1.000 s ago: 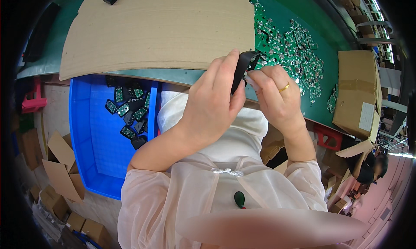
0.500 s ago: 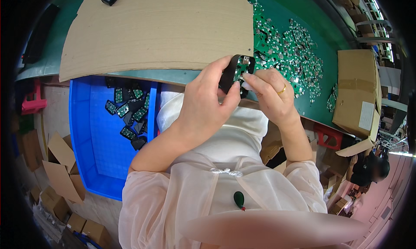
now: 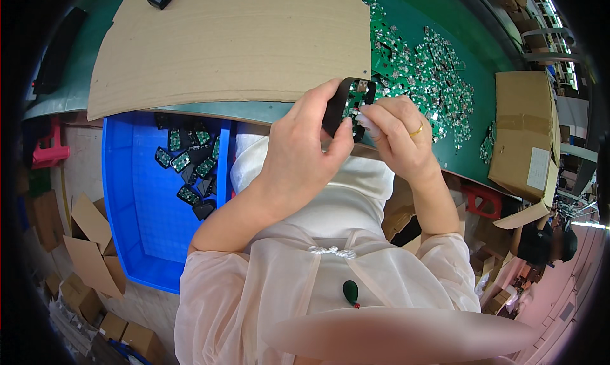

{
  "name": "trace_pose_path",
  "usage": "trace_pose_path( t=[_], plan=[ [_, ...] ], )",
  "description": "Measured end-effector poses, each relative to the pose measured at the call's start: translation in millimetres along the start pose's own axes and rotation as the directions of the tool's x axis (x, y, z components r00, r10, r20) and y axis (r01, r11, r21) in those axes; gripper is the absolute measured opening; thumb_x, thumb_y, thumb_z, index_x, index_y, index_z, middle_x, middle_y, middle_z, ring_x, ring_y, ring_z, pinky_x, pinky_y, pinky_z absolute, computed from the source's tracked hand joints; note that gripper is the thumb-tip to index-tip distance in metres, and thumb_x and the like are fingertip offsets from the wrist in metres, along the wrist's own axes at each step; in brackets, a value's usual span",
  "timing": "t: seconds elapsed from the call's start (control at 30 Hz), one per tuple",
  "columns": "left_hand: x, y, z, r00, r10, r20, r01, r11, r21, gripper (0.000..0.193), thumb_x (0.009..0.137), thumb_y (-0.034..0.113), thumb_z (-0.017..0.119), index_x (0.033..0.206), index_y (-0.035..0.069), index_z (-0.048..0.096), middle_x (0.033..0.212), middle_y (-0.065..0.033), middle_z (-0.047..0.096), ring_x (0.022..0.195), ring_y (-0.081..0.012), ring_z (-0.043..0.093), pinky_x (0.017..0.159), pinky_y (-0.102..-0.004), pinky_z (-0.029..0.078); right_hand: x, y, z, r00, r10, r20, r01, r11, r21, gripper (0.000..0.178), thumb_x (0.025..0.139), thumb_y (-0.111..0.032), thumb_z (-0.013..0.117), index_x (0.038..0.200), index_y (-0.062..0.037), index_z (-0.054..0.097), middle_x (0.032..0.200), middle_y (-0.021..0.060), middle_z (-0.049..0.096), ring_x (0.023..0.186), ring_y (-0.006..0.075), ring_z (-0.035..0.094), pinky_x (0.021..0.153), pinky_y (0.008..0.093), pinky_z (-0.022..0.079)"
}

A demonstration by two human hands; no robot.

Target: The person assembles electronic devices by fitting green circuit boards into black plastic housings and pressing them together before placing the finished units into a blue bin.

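Your left hand [image 3: 300, 139] grips the black case [image 3: 334, 113] by the counter's [image 3: 257, 111] edge.
Its circuit board [image 3: 355, 99] faces your curled right hand [image 3: 399, 135], likely for easy reach; whether that holds anything is unclear.

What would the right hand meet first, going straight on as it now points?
Probably the green circuit board in the black casing that the left hand holds; the right hand is very near it, but contact is unclear.

The black casing [image 3: 334, 113], nearly side-on a second ago, now shows its circuit board [image 3: 355, 98] openly.
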State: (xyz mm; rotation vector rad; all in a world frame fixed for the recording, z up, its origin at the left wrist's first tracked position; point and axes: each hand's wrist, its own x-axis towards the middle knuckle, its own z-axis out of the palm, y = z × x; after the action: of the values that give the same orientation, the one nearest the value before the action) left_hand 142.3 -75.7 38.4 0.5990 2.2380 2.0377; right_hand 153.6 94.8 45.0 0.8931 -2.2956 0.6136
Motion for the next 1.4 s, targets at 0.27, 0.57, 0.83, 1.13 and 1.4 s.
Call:
trace_pose_path(
  t=[0.27, 0.57, 0.83, 1.13, 1.4],
  plan=[
    [-0.5, -2.7, 0.7, 0.995, 0.085, -0.054, -0.079, 0.992, 0.098, 0.043, 0.074, 0.002, 0.059, 0.115, -0.003, 0.047, 0.093, -0.0186, 0.057, 0.070, -0.0301, 0.061, 0.057, -0.0336, 0.051, -0.5, -0.3, -4.7, 0.994, -0.047, 0.095, 0.052, 0.998, -0.047, 0.034, 0.061, -0.002, 0.063, 0.094, 0.0014, 0.057, 0.082, 0.0092, 0.053, 0.062, 0.0211, 0.052, 0.047, 0.0297, 0.044],
    [-1.1, -2.1, 1.8, 0.974, 0.225, -0.039, -0.203, 0.931, 0.303, 0.048, 0.072, 0.001, 0.060, 0.117, -0.005, 0.043, 0.091, -0.0186, 0.053, 0.072, -0.0335, 0.057, 0.059, -0.0373, 0.049, 5.8, -5.2, -7.6, 0.991, -0.008, 0.136, 0.020, 0.996, -0.087, 0.028, 0.065, -0.005, 0.060, 0.092, 0.0008, 0.056, 0.082, 0.0088, 0.051, 0.064, 0.0212, 0.052, 0.049, 0.0299, 0.044],
    [-4.8, -0.5, 1.5, 0.972, 0.232, 0.032, -0.225, 0.890, 0.397, 0.054, 0.073, 0.001, 0.060, 0.121, -0.007, 0.039, 0.099, -0.0201, 0.052, 0.082, -0.0332, 0.057, 0.068, -0.0367, 0.050, 19.1, -13.6, -16.0, 0.961, 0.018, 0.275, 0.020, 0.991, -0.134, 0.023, 0.064, -0.007, 0.057, 0.085, 0.0011, 0.054, 0.079, 0.0079, 0.049, 0.067, 0.0215, 0.052, 0.051, 0.0299, 0.046],
    [-4.0, 0.8, -0.6, 0.971, 0.237, 0.040, -0.239, 0.939, 0.246, 0.052, 0.072, 0.000, 0.060, 0.120, -0.006, 0.042, 0.099, -0.0194, 0.054, 0.080, -0.0327, 0.058, 0.067, -0.0359, 0.050, 14.1, -10.9, -11.9, 0.960, 0.226, 0.164, -0.240, 0.968, 0.070, 0.020, 0.062, 0.000, 0.061, 0.080, -0.0019, 0.052, 0.073, 0.0093, 0.050, 0.069, 0.0255, 0.054, 0.053, 0.0334, 0.045],
    [-9.7, -15.9, -11.3, 0.986, 0.164, 0.015, -0.164, 0.968, 0.189, 0.049, 0.073, -0.002, 0.060, 0.120, -0.003, 0.045, 0.102, -0.0184, 0.057, 0.083, -0.0281, 0.061, 0.064, -0.0306, 0.052, 15.6, -11.5, 8.7, 0.947, 0.226, 0.230, -0.261, 0.956, 0.136, 0.018, 0.065, 0.002, 0.062, 0.077, -0.0026, 0.049, 0.070, 0.0097, 0.050, 0.066, 0.0269, 0.053, 0.055, 0.0338, 0.044]
  ],
)
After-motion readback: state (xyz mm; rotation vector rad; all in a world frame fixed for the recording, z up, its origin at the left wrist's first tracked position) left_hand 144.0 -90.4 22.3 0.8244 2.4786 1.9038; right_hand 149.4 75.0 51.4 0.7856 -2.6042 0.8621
